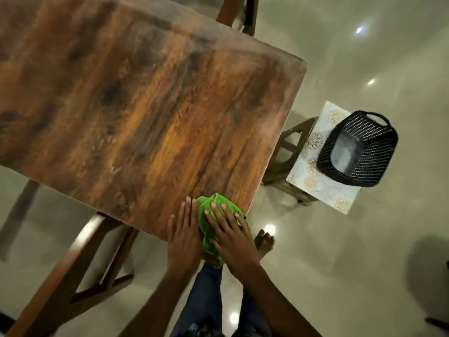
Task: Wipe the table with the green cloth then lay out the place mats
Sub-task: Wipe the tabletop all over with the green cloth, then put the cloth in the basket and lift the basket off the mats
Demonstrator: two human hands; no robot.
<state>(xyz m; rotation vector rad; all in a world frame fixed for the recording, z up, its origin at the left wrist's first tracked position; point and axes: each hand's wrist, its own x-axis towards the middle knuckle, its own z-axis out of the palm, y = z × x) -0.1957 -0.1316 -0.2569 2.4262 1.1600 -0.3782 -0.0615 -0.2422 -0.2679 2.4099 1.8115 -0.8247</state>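
- Pressing down on the green cloth (pixel 220 227), your right hand (pixel 233 242) lies flat across it with fingers straight and spread, gripping nothing.
- Your left hand (pixel 183 235) rests just beside the cloth at its 9 o'clock edge, fingers straight and together, palm down on the desk (pixel 136 100), touching the cloth's side.
- You have the cloth bunched at the desk's near corner, about 6 o'clock in the view, part of it hanging over the edge.
- At 3 o'clock from the desk, well apart from your hands, a wooden stool (pixel 289 152) carries the patterned place mats (pixel 313 183).
- A black woven basket (pixel 359 149) sits on top of those mats, tilted on its side.
- Wooden chairs (pixel 80 266) stand at the desk's 7 o'clock side and at its far 12 o'clock edge.
- Your bare foot (pixel 264 242) shows on the glossy floor (pixel 340 263) below the corner.
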